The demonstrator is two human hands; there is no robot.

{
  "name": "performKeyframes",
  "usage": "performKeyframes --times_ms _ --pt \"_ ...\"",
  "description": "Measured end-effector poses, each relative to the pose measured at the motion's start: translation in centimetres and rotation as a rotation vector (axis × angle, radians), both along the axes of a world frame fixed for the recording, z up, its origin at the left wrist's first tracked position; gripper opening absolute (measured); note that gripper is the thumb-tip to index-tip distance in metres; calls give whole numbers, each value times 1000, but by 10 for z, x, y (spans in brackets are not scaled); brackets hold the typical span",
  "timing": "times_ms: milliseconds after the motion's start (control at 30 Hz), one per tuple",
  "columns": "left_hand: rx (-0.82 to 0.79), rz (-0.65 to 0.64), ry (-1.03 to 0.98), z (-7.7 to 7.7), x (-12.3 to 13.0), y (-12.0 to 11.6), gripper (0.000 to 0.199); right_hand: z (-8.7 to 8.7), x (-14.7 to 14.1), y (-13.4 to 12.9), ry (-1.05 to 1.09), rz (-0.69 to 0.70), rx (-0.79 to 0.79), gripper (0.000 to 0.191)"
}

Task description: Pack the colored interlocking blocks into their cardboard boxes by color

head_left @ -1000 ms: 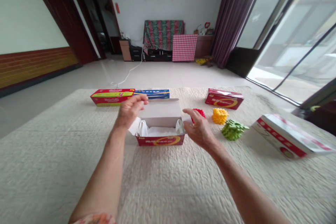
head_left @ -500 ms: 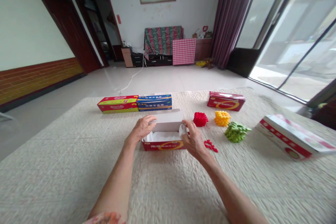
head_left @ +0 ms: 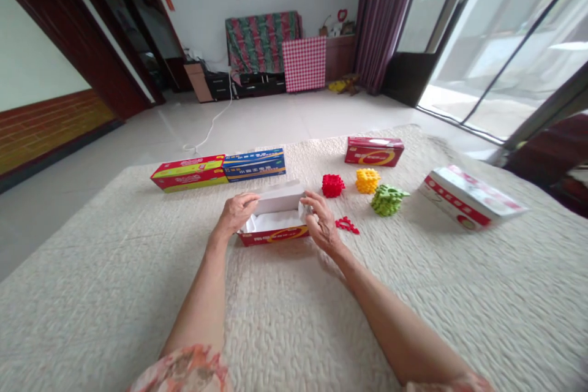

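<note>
An open red box (head_left: 275, 236) with a pale interior sits in front of me on the cream quilted cover, its lid raised at the back. White lining lies inside. At the box's left end, my left hand (head_left: 237, 213) has its fingers closed on the edge near the lid. My right hand (head_left: 320, 220) is at the right end, fingers bent and closed on the white flap there. Just right of that hand lies a small flat red piece (head_left: 348, 225). Beyond it stand a red block cluster (head_left: 332, 185), a yellow one (head_left: 367, 180) and a green one (head_left: 387, 200).
Behind my left hand, a red and yellow-green box (head_left: 189, 174) touches a blue box (head_left: 255, 165). Another red box (head_left: 374, 152) stands behind the clusters. A white and red box (head_left: 471, 199) is at the right. The cover (head_left: 275, 318) spreads beneath everything.
The view has tilted down and shifted, so the room and boxes appear higher and further left. Both hands remain at the open box's ends, and the right fingers have curled more around the flap.
</note>
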State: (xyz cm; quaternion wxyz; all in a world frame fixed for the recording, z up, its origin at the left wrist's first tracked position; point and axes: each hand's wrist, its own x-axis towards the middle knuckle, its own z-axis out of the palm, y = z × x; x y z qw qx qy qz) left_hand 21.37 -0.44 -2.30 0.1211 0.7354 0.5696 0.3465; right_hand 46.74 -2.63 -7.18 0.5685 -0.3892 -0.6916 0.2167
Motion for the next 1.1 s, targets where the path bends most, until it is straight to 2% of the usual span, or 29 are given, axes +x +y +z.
performKeyframes --times_ms 167,367,500,700,800,867,967,1100 --pt "-48 -18 -32 3 7 -4 26 -1 8 -4 20 -14 8 37" --pt "-82 -92 -129 2 1 2 27 -2 5 -5 57 -31 -28 34" --pt "-40 -144 -155 -2 -3 8 25 6 10 -7 1 -13 -58 30" --pt "43 -178 -81 -8 -4 12 22 21 23 -6 -159 -6 -101 23" --pt "66 -197 -40 -6 -3 12 23 30 36 10 -202 -14 -79 24" --pt "76 -199 -18 -5 -2 11 23 37 48 29 -265 -85 -40 26" --pt "86 -195 -2 -4 -1 11 23 44 68 65 -482 -196 8 36" --pt "82 -188 -6 -4 -1 11 23 48 88 97 -792 -158 -72 43"
